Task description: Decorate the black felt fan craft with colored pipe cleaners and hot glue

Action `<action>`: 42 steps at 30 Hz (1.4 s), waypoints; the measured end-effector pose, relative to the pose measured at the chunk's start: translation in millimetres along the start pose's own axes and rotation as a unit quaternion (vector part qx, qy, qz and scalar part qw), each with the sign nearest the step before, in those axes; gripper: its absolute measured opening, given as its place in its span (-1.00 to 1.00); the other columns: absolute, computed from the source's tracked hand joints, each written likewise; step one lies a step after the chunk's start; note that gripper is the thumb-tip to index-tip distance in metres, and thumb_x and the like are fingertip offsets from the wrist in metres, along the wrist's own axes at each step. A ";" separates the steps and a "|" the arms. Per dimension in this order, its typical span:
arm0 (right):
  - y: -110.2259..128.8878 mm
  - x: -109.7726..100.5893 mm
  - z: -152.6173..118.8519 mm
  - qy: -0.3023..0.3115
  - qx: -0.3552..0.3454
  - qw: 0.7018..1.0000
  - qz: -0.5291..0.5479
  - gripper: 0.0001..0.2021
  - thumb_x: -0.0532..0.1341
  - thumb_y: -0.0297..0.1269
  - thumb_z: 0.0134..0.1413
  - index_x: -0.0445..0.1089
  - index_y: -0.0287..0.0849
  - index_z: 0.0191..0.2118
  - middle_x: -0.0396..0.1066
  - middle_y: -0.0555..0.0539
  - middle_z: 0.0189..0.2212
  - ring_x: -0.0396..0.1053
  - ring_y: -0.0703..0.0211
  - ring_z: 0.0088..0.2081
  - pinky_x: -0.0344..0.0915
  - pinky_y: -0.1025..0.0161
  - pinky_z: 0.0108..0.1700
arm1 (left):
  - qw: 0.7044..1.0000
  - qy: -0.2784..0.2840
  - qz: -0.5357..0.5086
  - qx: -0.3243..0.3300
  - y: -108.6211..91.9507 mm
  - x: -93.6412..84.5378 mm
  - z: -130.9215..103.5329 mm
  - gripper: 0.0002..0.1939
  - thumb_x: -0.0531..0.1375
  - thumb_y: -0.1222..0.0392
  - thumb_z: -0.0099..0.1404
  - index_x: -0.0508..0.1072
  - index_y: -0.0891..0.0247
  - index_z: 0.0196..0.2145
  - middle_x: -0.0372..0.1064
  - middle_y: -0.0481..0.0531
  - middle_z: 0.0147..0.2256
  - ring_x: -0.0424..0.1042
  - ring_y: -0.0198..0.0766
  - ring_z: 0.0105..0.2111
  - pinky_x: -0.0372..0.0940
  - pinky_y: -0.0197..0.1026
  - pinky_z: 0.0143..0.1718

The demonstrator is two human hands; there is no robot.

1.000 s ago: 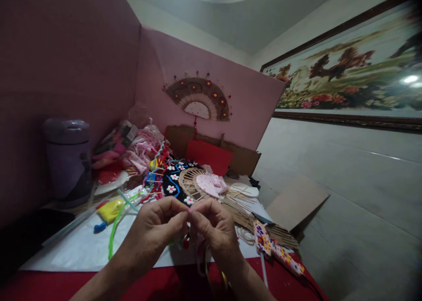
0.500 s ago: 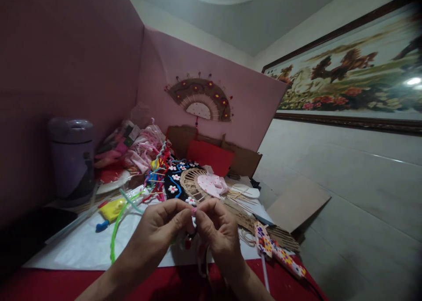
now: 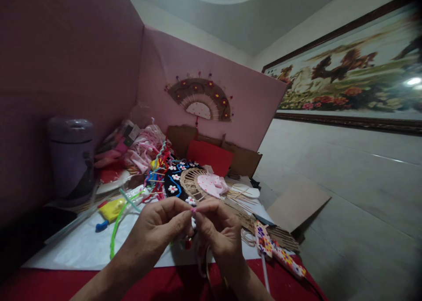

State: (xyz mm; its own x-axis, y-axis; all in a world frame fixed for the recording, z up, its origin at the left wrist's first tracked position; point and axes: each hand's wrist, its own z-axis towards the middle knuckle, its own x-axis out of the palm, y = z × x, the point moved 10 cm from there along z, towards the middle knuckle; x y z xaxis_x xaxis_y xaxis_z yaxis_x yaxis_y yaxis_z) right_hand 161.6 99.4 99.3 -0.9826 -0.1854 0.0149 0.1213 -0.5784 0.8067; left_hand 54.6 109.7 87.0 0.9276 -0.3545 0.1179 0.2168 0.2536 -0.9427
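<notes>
My left hand (image 3: 165, 226) and my right hand (image 3: 219, 228) meet at their fingertips in the lower middle, thumbs and forefingers pinched on a small pink piece (image 3: 193, 210). What exactly it is cannot be made out. Thin strands hang below my right hand. Just behind my hands lies a black fan-shaped piece (image 3: 169, 180) with white flowers and blue wavy lines. A woven ring (image 3: 188, 184) and a pink dotted cloth (image 3: 211, 184) form its inner part. My fingers hide its near end.
A floral glue gun (image 3: 280, 252) lies at right beside corrugated cardboard (image 3: 283, 236). On the left are a lidded purple container (image 3: 71, 160), a yellow piece (image 3: 112, 209) and a green pipe cleaner (image 3: 114, 241). A finished fan (image 3: 201, 92) hangs on the pink panel (image 3: 250, 99).
Both hands have shifted only slightly and keep their pinch. A white flower shows more clearly between the thumbs than before.
</notes>
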 end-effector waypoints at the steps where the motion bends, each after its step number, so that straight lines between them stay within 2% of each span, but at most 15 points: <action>1: 4.8 0.0 -0.3 0.001 -0.027 0.999 -0.018 -0.97 0.23 -0.34 0.10 0.42 -0.14 -0.32 0.34 0.00 -0.43 0.31 0.29 -0.41 0.25 0.33 -0.39 | 1.000 -0.001 0.000 0.001 -0.7 0.2 -0.5 -0.77 0.23 0.09 0.19 0.47 0.34 -0.45 0.37 -0.04 -0.60 0.25 -0.44 -0.60 0.14 -0.37 -0.56; 3: 11.6 1.9 -1.7 0.011 -0.065 0.997 -0.037 -0.94 0.21 -0.39 0.11 0.44 -0.12 -0.31 0.33 -0.01 -0.40 0.31 0.26 -0.37 0.26 0.30 -0.35 | 1.000 -0.007 0.001 0.002 -1.5 0.6 -1.8 -0.78 0.23 0.10 0.18 0.46 0.33 -0.47 0.36 -0.04 -0.61 0.27 -0.42 -0.61 0.15 -0.36 -0.56; 7: 13.9 2.9 -5.2 0.014 -0.092 0.994 -0.063 -0.90 0.18 -0.42 0.12 0.42 -0.09 -0.28 0.32 -0.02 -0.39 0.31 0.23 -0.37 0.25 0.28 -0.36 | 1.000 -0.029 0.010 -0.003 0.9 1.1 -4.4 -0.80 0.22 0.12 0.17 0.44 0.32 -0.48 0.37 -0.04 -0.62 0.31 -0.38 -0.60 0.18 -0.34 -0.55; 12: 14.6 4.1 -8.6 0.011 -0.122 0.986 -0.112 -0.86 0.16 -0.46 0.13 0.39 -0.08 -0.26 0.33 -0.03 -0.35 0.33 0.21 -0.31 0.27 0.25 -0.29 | 0.992 -0.063 0.102 0.027 -2.0 -0.7 -7.1 -0.80 0.14 0.13 0.22 0.41 0.29 -0.48 0.38 -0.03 -0.61 0.33 -0.34 -0.60 0.19 -0.31 -0.56; 14: 12.8 5.9 -8.2 0.014 -0.117 0.988 -0.101 -0.88 0.16 -0.45 0.13 0.38 -0.09 -0.27 0.32 -0.02 -0.36 0.32 0.23 -0.33 0.26 0.27 -0.31 | 0.990 -0.061 0.123 0.042 -4.8 -0.2 -7.7 -0.80 0.12 0.14 0.23 0.41 0.29 -0.47 0.38 -0.03 -0.61 0.33 -0.34 -0.60 0.19 -0.32 -0.56; 19: 3.4 3.7 -4.1 -0.001 -0.062 0.995 -0.073 -0.95 0.16 -0.36 0.16 0.37 -0.12 -0.29 0.31 0.00 -0.40 0.31 0.26 -0.39 0.26 0.31 -0.37 | 0.993 -0.038 0.098 0.056 -9.9 0.3 -6.5 -0.81 0.14 0.15 0.24 0.44 0.29 -0.45 0.35 -0.07 -0.59 0.32 -0.38 -0.58 0.21 -0.36 -0.56; 23: 8.1 -5.8 1.2 -0.016 -0.071 0.991 -0.111 -0.90 0.14 -0.30 0.18 0.39 -0.15 -0.29 0.32 -0.02 -0.40 0.29 0.25 -0.39 0.24 0.32 -0.38 | 0.990 -0.097 0.073 0.075 -18.3 -16.2 -5.4 -0.87 0.22 0.18 0.18 0.49 0.30 -0.43 0.38 -0.08 -0.57 0.29 -0.42 -0.58 0.20 -0.40 -0.57; 26: 20.8 -25.2 6.2 -0.079 -0.095 0.982 -0.145 -0.86 0.13 -0.26 0.19 0.38 -0.16 -0.35 0.30 -0.01 -0.42 0.26 0.28 -0.41 0.20 0.34 -0.41 | 0.985 -0.152 0.016 0.075 -20.3 -31.7 -4.0 -0.89 0.26 0.20 0.15 0.50 0.31 -0.42 0.46 -0.03 -0.49 0.34 -0.41 -0.55 0.23 -0.41 -0.55; 29: 37.6 -47.2 8.2 -0.145 -0.100 0.973 -0.146 -0.84 0.15 -0.22 0.17 0.37 -0.17 -0.36 0.26 0.04 -0.51 0.20 0.34 -0.52 0.14 0.37 -0.51 | 0.978 -0.185 -0.072 0.056 -15.0 -42.3 -1.4 -0.87 0.31 0.21 0.08 0.49 0.33 -0.43 0.51 0.05 -0.42 0.41 -0.32 -0.49 0.26 -0.37 -0.58; 33: 62.7 -73.8 5.0 -0.163 -0.070 0.968 -0.179 -0.81 0.18 -0.17 0.14 0.38 -0.19 -0.35 0.25 0.06 -0.56 0.15 0.36 -0.59 0.09 0.40 -0.60 | 0.964 -0.216 -0.150 0.048 -10.9 -51.6 0.9 -0.83 0.38 0.26 -0.07 0.47 0.35 -0.51 0.53 0.08 -0.45 0.42 -0.30 -0.54 0.28 -0.37 -0.63; 35: 75.3 -96.8 -2.5 -0.182 -0.048 0.953 -0.236 -0.79 0.21 -0.14 0.11 0.38 -0.21 -0.36 0.25 0.06 -0.57 0.15 0.36 -0.58 0.09 0.40 -0.59 | 0.959 -0.224 -0.169 0.037 -9.3 -53.2 1.6 -0.81 0.40 0.27 -0.12 0.48 0.35 -0.52 0.53 0.04 -0.48 0.42 -0.34 -0.55 0.31 -0.39 -0.60; 37: 83.0 -125.5 -13.5 -0.202 -0.021 0.928 -0.311 -0.76 0.19 -0.11 0.10 0.37 -0.21 -0.38 0.28 0.06 -0.56 0.14 0.35 -0.58 0.10 0.39 -0.55 | 0.956 -0.232 -0.179 0.027 -9.4 -52.9 1.3 -0.76 0.42 0.29 -0.19 0.50 0.35 -0.51 0.52 0.01 -0.51 0.42 -0.36 -0.55 0.33 -0.42 -0.57; 39: 80.2 -155.4 -26.4 -0.201 0.030 0.893 -0.401 -0.72 0.16 -0.08 0.10 0.35 -0.21 -0.43 0.30 0.03 -0.56 0.19 0.30 -0.54 0.12 0.36 -0.51 | 0.953 -0.240 -0.187 0.015 -10.3 -51.3 -0.3 -0.69 0.45 0.29 -0.26 0.52 0.34 -0.47 0.52 -0.01 -0.51 0.44 -0.37 -0.54 0.35 -0.44 -0.54; 40: 75.7 -169.8 -33.7 -0.192 0.060 0.870 -0.449 -0.71 0.12 -0.08 0.11 0.35 -0.21 -0.44 0.32 0.01 -0.55 0.22 0.27 -0.52 0.14 0.35 -0.48 | 0.950 -0.247 -0.191 0.007 -10.1 -50.9 -1.7 -0.65 0.45 0.29 -0.29 0.52 0.33 -0.45 0.52 -0.02 -0.51 0.44 -0.38 -0.54 0.35 -0.46 -0.53; 42: 60.9 -196.0 -50.4 -0.162 0.133 0.801 -0.560 -0.70 0.05 -0.12 0.14 0.36 -0.19 -0.45 0.37 -0.01 -0.52 0.30 0.21 -0.45 0.18 0.33 -0.41 | 0.948 -0.253 -0.194 -0.007 -9.8 -49.3 -3.9 -0.58 0.47 0.28 -0.36 0.53 0.36 -0.43 0.52 -0.01 -0.51 0.44 -0.40 -0.53 0.35 -0.50 -0.52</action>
State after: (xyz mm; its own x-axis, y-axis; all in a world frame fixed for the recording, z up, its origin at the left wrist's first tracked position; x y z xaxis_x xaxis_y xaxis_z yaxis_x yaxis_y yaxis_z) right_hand 368.7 60.5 115.7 -0.4441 0.5727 -0.6890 -0.8544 -0.0391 0.5182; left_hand 5.6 121.2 89.2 0.8072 0.0593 0.5872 0.5700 0.1798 -0.8017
